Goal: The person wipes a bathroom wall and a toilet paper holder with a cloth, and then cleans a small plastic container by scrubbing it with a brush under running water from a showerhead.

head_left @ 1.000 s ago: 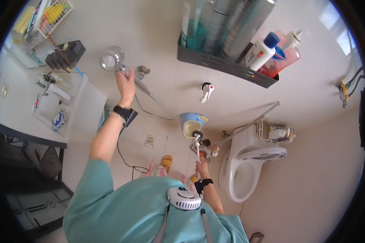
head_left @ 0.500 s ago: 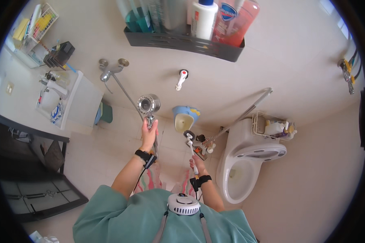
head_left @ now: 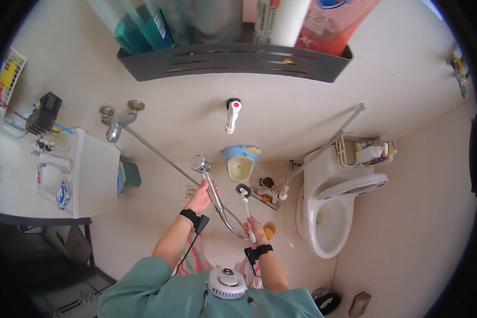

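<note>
My left hand (head_left: 201, 198) is closed round the handle of a chrome shower head (head_left: 201, 162), whose head tips toward the wall. Its metal hose (head_left: 231, 227) loops down close to my right wrist. In my right hand (head_left: 256, 231), the fingers wrap the white handle of a toilet brush (head_left: 246, 203). The brush's dark round bristle head (head_left: 243, 190) points at the wall, just below a small blue-and-cream child's urinal (head_left: 239, 169). Neither the brush nor the shower head visibly touches the urinal. No water spray can be made out.
A grey shelf (head_left: 233, 62) with bottles juts out above. At the left are the shower mixer (head_left: 114, 127) and a washbasin (head_left: 58, 167). A toilet (head_left: 331, 228) with raised lid stands right, beside a slanted grab rail (head_left: 339, 137). A white tap (head_left: 232, 115) sticks out mid-wall.
My view has shifted nearer the wall. The shower head has turned from facing up to tipping toward the wall, and its hose has swung toward my right hand. Both hands keep their grip.
</note>
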{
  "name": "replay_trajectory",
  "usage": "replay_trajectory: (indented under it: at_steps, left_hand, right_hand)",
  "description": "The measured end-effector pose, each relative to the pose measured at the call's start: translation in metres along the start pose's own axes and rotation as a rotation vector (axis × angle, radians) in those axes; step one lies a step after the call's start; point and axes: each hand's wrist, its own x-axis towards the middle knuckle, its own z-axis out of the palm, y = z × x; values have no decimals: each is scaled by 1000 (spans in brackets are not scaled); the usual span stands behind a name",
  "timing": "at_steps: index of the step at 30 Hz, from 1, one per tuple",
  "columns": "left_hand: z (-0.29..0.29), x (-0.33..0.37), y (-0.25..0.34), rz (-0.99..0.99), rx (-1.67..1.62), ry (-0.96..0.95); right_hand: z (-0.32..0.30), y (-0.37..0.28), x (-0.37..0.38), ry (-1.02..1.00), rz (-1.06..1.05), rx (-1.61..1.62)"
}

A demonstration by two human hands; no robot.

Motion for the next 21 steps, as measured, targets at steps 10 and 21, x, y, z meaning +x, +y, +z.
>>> replay_trajectory:
  at_steps: [10, 21]
  left_hand:
    - [-66, 69, -46, -174, 393, -97]
    - [-107, 137, -70, -60, 521, -125]
  right_hand:
    - [25, -15, 65, 1, -82, -201]
    - [4, -13, 173, 357, -527, -1337]
